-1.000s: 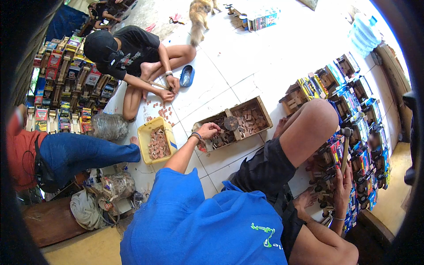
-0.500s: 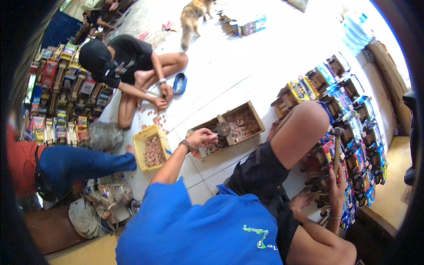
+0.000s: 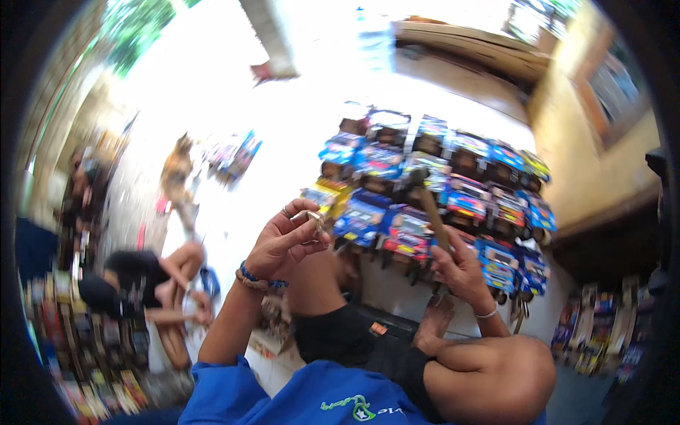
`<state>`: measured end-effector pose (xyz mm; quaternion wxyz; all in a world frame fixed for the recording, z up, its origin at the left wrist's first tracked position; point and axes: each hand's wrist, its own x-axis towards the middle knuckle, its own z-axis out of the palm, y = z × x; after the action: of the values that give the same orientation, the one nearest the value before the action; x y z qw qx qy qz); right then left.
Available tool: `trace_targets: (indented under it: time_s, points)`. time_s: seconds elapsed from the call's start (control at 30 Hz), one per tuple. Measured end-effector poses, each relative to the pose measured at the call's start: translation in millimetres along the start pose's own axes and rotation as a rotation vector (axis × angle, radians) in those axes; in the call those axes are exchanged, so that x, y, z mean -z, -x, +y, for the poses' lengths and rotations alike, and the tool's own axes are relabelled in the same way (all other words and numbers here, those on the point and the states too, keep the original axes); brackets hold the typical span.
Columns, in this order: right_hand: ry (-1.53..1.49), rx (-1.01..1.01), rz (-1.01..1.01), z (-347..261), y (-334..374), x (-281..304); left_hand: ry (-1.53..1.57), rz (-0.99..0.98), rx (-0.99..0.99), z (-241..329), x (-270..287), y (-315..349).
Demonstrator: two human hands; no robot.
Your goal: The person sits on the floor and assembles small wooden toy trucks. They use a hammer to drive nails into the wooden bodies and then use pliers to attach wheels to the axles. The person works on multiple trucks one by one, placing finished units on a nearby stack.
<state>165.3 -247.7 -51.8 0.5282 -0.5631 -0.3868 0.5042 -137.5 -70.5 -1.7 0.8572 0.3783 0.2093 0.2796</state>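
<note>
My right hand (image 3: 460,273) is closed around the wooden handle of a hammer (image 3: 434,217), whose dark head points up and away from me. My left hand (image 3: 289,242) is raised over my bent knee. Its thumb and fingertips pinch a small pale piece, too blurred to name. Beyond both hands, wooden toy trucks (image 3: 365,218) with colourful printed panels stand in close rows; the hammer's head shows in front of them.
A person in black (image 3: 134,283) sits on the floor at the left, beside more stacked toy trucks (image 3: 85,333). A cat (image 3: 177,170) and one more toy truck (image 3: 237,156) are farther off. A yellow wall (image 3: 574,156) rises at the right.
My view has swung right toward the rows of trucks. My left hand has come away from the wooden box of small pieces and is lifted. The hammer stays in my right hand.
</note>
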Motion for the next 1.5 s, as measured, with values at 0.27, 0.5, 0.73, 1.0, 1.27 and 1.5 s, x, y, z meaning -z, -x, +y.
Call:
trace_targets:
  time_s: [0.27, 0.5, 0.73, 1.0, 1.27, 1.5]
  points:
    - [-0.026, 0.214, 0.407, -35.8, 35.8, 78.1, -0.232, -0.205, 0.295, -87.6, -147.0, -177.2]
    - [-0.066, 0.146, 0.690, -9.9, 51.0, 149.6, -0.333, -0.329, 0.523, -183.8, -222.5, -245.8]
    - [-0.072, 0.047, 0.804, 27.0, 49.7, 203.3, -0.340, -0.521, 0.636, -243.5, -251.2, -305.5]
    - [0.264, -0.075, 0.937, 29.8, 61.4, 276.3, -1.258, -0.652, 0.013, -277.4, -289.5, -556.5]
    - [0.315, -0.158, 0.823, 33.3, 84.1, 309.0, -1.382, -0.683, -0.097, -335.0, -279.0, -638.3]
    - [0.259, -0.133, 0.848, 42.3, 58.2, 305.1, -1.308, -0.637, -0.009, -339.9, -280.4, -643.0]
